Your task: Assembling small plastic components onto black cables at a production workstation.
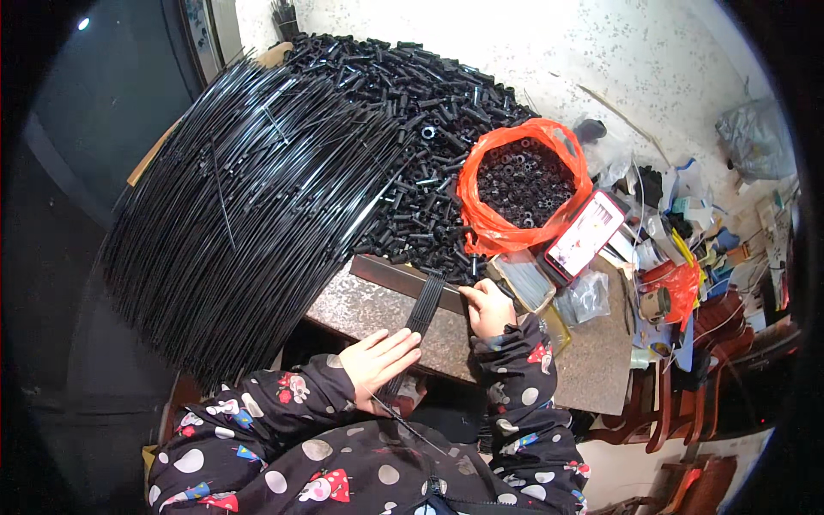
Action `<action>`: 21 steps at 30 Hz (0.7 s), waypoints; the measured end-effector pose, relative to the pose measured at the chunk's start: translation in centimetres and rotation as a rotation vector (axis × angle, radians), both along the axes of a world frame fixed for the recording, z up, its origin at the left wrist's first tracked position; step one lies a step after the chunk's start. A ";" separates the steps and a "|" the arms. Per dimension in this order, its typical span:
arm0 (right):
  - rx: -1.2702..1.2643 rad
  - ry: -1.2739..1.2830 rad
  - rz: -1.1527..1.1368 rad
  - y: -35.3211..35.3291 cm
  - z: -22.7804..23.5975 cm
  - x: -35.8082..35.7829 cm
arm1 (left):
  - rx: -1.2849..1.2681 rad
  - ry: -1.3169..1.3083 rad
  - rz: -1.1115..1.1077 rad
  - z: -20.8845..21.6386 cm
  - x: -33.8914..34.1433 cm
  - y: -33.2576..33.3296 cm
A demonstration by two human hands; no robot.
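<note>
A flat row of thin black rods (425,311) lies side by side across a metal bar (386,276) at the table's front. My left hand (382,359) rests against the near part of this row, its fingers stretched out flat. Below that hand, a thin dark strand (410,422) slants toward my lap. At the bar's right end is my right hand (491,311), its fingers bent in with the thumb pointing left. Whatever those fingers hold is hidden. Beyond the bar lies a large heap of short black tubular pieces (421,184).
A big bundle of long black rods (249,206) covers the table's left. Behind my right hand stand a red plastic bag (506,232) of small black rings, a phone (588,236) and a clear tub (525,279). Clutter and wooden chairs (678,395) are at right.
</note>
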State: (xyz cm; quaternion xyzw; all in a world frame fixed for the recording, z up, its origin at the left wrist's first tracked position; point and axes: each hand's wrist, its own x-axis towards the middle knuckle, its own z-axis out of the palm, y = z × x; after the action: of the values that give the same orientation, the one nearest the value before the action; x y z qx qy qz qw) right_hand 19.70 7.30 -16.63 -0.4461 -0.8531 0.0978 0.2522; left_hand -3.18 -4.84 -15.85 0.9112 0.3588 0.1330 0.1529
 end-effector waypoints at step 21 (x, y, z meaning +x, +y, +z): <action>-0.082 -0.113 0.169 2.1 0.4 -1.3 | 0.000 -0.035 0.011 -0.1 0.2 -0.2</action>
State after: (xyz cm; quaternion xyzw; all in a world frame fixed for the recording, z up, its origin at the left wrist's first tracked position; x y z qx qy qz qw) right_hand 18.44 9.45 -16.22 -0.3873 -0.8959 0.1284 0.1759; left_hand -3.02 -5.08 -15.96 0.9067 0.3611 0.1495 0.1584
